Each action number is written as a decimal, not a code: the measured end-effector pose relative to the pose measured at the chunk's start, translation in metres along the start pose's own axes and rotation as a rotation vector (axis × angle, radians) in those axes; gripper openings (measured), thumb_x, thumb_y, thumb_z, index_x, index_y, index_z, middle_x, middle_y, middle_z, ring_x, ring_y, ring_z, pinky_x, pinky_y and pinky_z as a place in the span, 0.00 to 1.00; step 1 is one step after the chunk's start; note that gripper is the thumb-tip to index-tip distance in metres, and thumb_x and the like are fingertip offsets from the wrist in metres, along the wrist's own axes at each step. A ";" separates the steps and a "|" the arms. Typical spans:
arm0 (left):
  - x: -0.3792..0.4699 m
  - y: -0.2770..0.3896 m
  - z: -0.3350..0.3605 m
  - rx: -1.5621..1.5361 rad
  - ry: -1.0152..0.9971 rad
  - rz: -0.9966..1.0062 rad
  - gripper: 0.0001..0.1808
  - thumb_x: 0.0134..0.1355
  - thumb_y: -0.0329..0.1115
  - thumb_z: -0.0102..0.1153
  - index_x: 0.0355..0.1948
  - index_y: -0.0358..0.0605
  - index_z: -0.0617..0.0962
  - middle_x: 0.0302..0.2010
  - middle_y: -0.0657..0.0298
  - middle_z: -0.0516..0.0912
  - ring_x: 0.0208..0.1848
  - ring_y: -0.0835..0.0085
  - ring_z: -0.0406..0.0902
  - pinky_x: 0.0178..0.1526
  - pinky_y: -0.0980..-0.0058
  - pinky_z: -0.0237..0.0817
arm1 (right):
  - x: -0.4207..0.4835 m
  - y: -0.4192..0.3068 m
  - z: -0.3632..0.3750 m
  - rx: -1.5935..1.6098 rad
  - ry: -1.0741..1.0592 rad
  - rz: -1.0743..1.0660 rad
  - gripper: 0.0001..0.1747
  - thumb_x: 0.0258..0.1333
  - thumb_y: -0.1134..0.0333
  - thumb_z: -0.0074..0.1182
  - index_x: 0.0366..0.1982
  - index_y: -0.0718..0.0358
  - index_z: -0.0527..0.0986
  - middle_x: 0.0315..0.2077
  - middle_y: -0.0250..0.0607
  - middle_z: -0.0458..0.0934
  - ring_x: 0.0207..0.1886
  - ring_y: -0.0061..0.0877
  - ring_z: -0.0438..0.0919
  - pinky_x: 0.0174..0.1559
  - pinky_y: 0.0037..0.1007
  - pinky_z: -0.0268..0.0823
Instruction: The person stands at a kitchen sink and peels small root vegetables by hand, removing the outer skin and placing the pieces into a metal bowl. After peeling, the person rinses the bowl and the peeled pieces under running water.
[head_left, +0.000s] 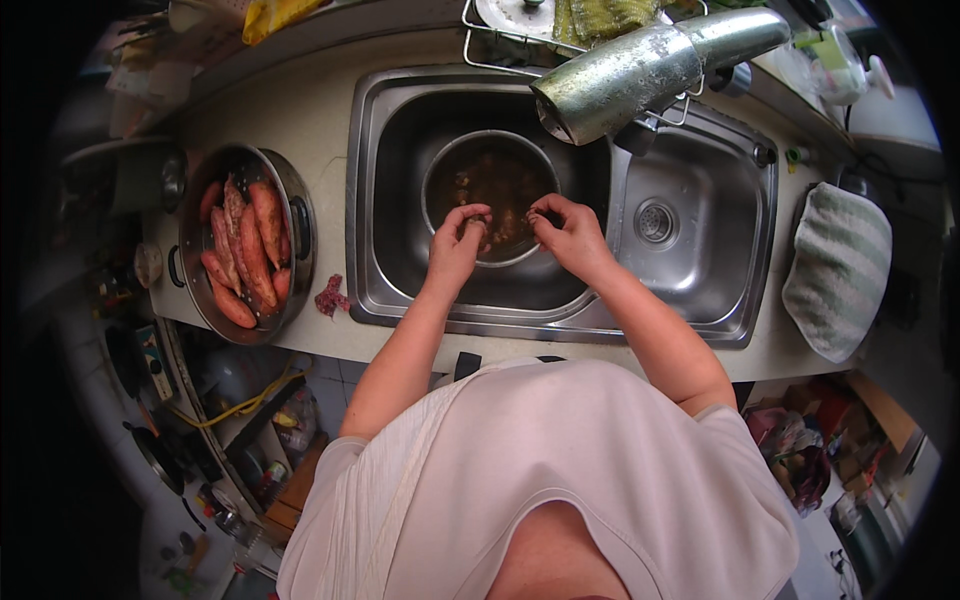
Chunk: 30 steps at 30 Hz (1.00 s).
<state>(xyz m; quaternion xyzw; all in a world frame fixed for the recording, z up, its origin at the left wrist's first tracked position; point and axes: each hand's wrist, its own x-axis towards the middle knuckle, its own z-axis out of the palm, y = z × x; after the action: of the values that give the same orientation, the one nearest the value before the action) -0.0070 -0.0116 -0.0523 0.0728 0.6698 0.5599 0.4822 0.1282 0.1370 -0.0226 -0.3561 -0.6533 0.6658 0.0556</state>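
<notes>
A round metal basin (491, 136) of murky brown water stands in the large left bowl of a stainless steel sink (405, 277). Several small brownish pieces (510, 225) show in the water, too blurred to name. My left hand (457, 240) is over the basin's near left side, its fingers curled round a small brownish piece (477, 219). Over the near right rim, my right hand (574, 232) pinches a small dark piece (533, 215) between thumb and fingertips. Both pieces are mostly hidden by the fingers.
Left of the sink, a steel pot (289, 176) holds several sweet potatoes (251, 240). A reddish mesh scrap (331, 296) lies beside it. A large metal tube (622, 86) juts over the sink's back. The smaller sink bowl (694, 195) and a striped towel (840, 270) are at right.
</notes>
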 end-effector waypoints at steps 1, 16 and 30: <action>0.013 -0.006 -0.006 0.230 0.051 0.091 0.12 0.67 0.31 0.52 0.49 0.46 0.78 0.46 0.62 0.82 0.45 0.68 0.81 0.47 0.71 0.73 | -0.001 0.003 -0.002 0.077 0.016 0.032 0.07 0.60 0.71 0.56 0.38 0.67 0.77 0.25 0.31 0.78 0.26 0.14 0.75 0.29 0.20 0.68; 0.149 -0.033 0.026 1.556 -0.114 0.245 0.28 0.57 0.52 0.60 0.59 0.59 0.75 0.58 0.55 0.71 0.59 0.55 0.71 0.59 0.56 0.63 | -0.005 0.008 -0.027 0.288 0.086 0.164 0.07 0.61 0.69 0.56 0.38 0.66 0.77 0.24 0.30 0.78 0.25 0.14 0.75 0.29 0.19 0.67; 0.124 -0.035 0.021 0.269 -0.302 0.052 0.21 0.69 0.45 0.50 0.61 0.53 0.74 0.58 0.59 0.75 0.58 0.62 0.75 0.55 0.63 0.69 | 0.007 0.014 -0.029 0.391 0.073 0.196 0.11 0.63 0.72 0.53 0.45 0.66 0.77 0.33 0.34 0.80 0.29 0.16 0.76 0.31 0.20 0.71</action>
<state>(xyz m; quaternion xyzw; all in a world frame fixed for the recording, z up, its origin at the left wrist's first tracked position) -0.0414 0.0693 -0.1491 0.2368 0.6565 0.4605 0.5484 0.1442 0.1626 -0.0351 -0.4244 -0.4715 0.7687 0.0821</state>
